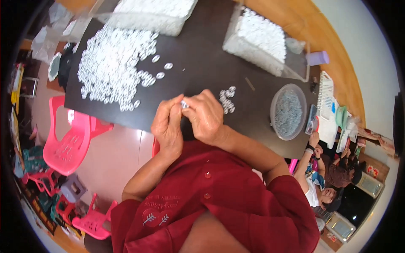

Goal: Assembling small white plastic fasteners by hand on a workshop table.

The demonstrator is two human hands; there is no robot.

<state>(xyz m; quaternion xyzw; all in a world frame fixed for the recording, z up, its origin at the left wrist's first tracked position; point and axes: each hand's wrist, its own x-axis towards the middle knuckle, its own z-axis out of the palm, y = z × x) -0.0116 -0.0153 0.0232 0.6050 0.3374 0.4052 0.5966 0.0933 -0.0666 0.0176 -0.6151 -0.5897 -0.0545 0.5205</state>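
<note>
- Near the middle of the frame, the left hand (167, 126) and the right hand (205, 116) met over the near edge of a black mat (202, 63), fingertips pressed together.
- Between those fingertips sat a small clear piece (184, 103); both hands were closed around it in a pinch, the remaining fingers curled in. Which hand carried most of the grip could not be told.
- Just to the right of the right hand, a small cluster of clear pieces (228, 100) lay on the mat, near the knuckles but apart from them.
- In the upper left of the frame, a large heap of clear rings (112, 67) spread across the mat, with a few strays trailing toward the centre.
- At the top edge stood a clear tray (152, 14) full of white pieces, and to the upper right a second clear bin (263, 40) held more.
- At the right, a round clear bowl (288, 111) held small grey parts.
- A pink plastic chair (67, 141) stood at the left, below the mat's edge.
- Another person (320, 181) sat at the lower right, well apart from the hands.
- Red sleeves (219, 198) filled the lower middle.
</note>
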